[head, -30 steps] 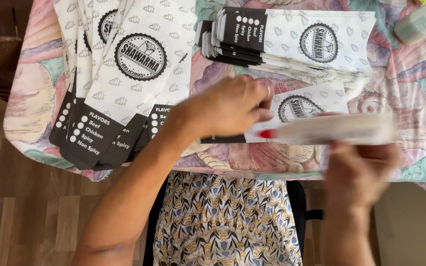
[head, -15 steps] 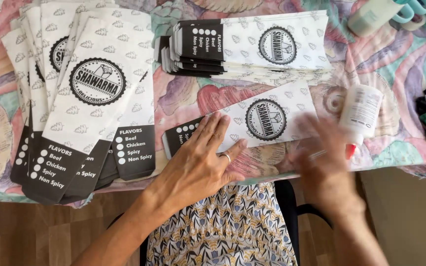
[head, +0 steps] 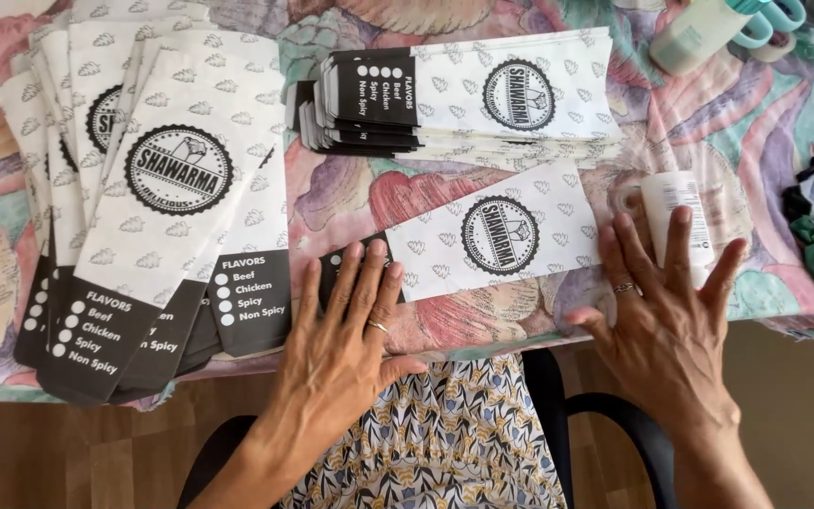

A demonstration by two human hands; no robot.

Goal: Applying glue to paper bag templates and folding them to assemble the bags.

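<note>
Paper sleeve (head: 496, 240) under left fingers (head: 369, 273)

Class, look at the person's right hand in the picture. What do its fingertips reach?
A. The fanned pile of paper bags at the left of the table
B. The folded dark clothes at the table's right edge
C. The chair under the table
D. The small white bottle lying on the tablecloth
D: the right hand lies flat with its fingertips on the small white bottle, far from the fanned pile and short of the clothes.
</note>
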